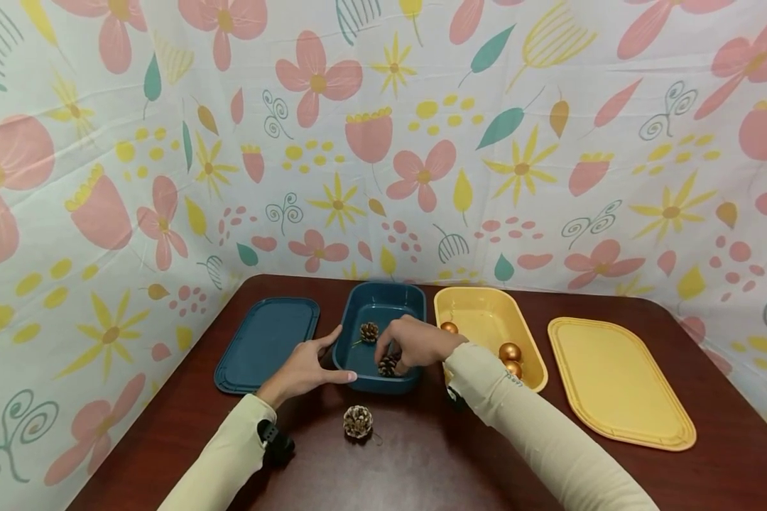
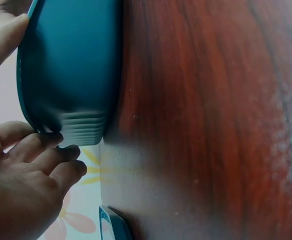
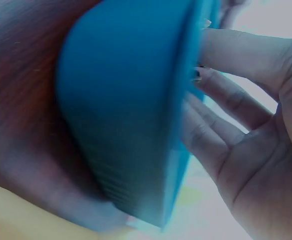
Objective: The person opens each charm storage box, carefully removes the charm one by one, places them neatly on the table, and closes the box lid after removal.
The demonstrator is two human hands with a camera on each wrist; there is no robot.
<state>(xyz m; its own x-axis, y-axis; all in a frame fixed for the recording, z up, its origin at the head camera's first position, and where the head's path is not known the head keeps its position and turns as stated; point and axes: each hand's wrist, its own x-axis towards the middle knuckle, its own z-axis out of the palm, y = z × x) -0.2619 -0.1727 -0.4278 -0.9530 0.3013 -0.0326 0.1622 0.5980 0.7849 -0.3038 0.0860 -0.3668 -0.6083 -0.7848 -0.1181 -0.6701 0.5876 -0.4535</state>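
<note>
L hand (image 1: pixel 304 366) spread, R hand (image 1: pixel 417 342) curled dn.

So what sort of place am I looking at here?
Perhaps a tabletop corner set up indoors for recording, though I can't be certain. Flower-printed fabric hangs behind the dark table, where a blue tub and a yellow tub stand between a blue lid and a yellow lid.

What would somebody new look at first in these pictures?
Probably the flowery cloth, with big pink, yellow and teal shapes, hanging behind the dark wooden table. Next, perhaps, the right hand inside the blue tub, with its fingers on a pine cone. Then maybe the shiny golden balls in the yellow tub, just right of the blue one.
</note>
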